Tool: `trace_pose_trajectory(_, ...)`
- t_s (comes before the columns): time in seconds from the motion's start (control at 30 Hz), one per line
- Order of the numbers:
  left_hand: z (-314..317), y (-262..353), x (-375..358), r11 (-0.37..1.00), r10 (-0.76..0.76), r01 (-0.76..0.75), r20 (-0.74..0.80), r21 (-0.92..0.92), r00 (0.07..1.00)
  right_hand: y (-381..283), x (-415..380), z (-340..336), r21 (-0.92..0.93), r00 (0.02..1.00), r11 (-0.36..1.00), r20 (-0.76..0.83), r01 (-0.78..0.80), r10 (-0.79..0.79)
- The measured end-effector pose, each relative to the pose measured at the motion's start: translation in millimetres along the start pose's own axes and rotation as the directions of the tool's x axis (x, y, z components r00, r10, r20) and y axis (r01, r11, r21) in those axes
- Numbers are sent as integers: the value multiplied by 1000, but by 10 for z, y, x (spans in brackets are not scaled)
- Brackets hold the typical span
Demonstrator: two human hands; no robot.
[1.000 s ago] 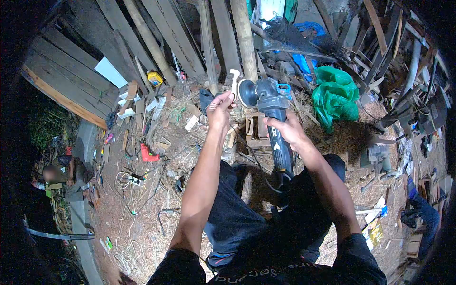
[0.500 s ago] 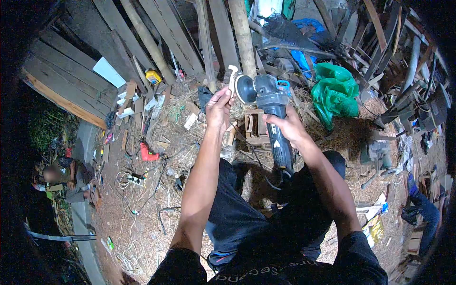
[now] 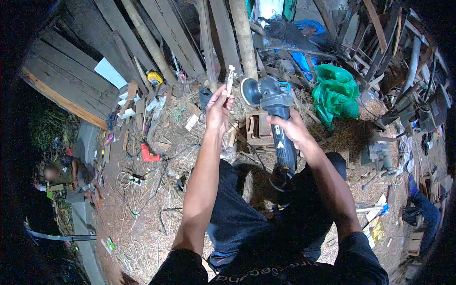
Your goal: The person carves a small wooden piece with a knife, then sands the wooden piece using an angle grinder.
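Observation:
Between the fingers of my left hand (image 3: pixel 219 110) is a small, light-coloured wooden piece (image 3: pixel 230 81), held upright with its notched end at the top. My right hand (image 3: pixel 289 126) is wrapped round the dark body of an angle grinder (image 3: pixel 283 145). The grinder's round black pad (image 3: pixel 250 92) faces left, toward the wooden piece, with a gap between them. From the grinder's lower end a cable runs down near my legs. Below the tool's head, a small wooden box (image 3: pixel 259 126) sits on the ground.
A red drill (image 3: pixel 149 152) and a power strip (image 3: pixel 137 181) lie on the ground at left. A green plastic bag (image 3: pixel 335 95) is at right, near piled scrap wood. A yellow tape measure (image 3: pixel 154 77) rests by leaning boards. Another person (image 3: pixel 76 178) sits at far left.
The wooden piece has come away from the pad and turned to show its narrow side. The grinder has shifted slightly right and down in my right hand.

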State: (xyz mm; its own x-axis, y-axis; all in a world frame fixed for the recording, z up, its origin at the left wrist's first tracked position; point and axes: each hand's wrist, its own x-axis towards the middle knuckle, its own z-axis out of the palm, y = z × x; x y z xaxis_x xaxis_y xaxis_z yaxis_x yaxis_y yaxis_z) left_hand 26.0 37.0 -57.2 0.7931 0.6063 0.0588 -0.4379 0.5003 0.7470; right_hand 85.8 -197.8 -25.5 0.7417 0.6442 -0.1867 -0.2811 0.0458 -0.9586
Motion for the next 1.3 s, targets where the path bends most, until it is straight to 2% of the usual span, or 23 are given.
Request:
trace_pose_trajectory(0.1,-25,51,-31,994,-30,34,38,-101,999,14,27,-30,28,998,1000,-55,14,-13)
trace_pose_trajectory(0.13,-16,65,-34,992,-57,57,6,-114,998,39,62,-92,12,999,1000,-20,26,-26)
trace_pose_trajectory(0.2,-2,84,-17,984,-113,104,-55,-142,992,86,106,-128,-18,996,997,-48,73,-74)
trace_pose_trajectory(0.23,3,74,-7,987,-104,96,-60,-125,993,86,114,-140,-33,993,995,-62,95,-97)
trace_pose_trajectory(0.33,29,54,-4,995,-81,77,-63,-64,995,-69,-24,-128,-22,999,1000,-24,21,-21)
trace_pose_trajectory(0.43,22,27,-1,996,-84,84,-44,12,996,-39,-10,-117,-105,998,992,-8,69,-70)
trace_pose_trajectory(0.6,86,-61,-25,981,-84,80,15,176,996,4,16,-115,-87,998,995,30,56,-53)
trace_pose_trajectory(0.73,74,-122,-22,980,-42,32,43,197,998,-53,-35,-88,-30,999,999,40,-30,31)
trace_pose_trajectory(1.0,86,-93,-44,962,-25,2,82,273,996,-20,-17,-103,33,997,997,45,-65,63)
trace_pose_trajectory(1.1,109,-105,-55,973,5,-23,78,230,997,-46,-36,-93,51,994,994,46,-97,95)
trace_pose_trajectory(1.3,104,-83,-42,959,-11,-4,51,284,999,-90,-55,-85,75,991,991,86,-109,102)
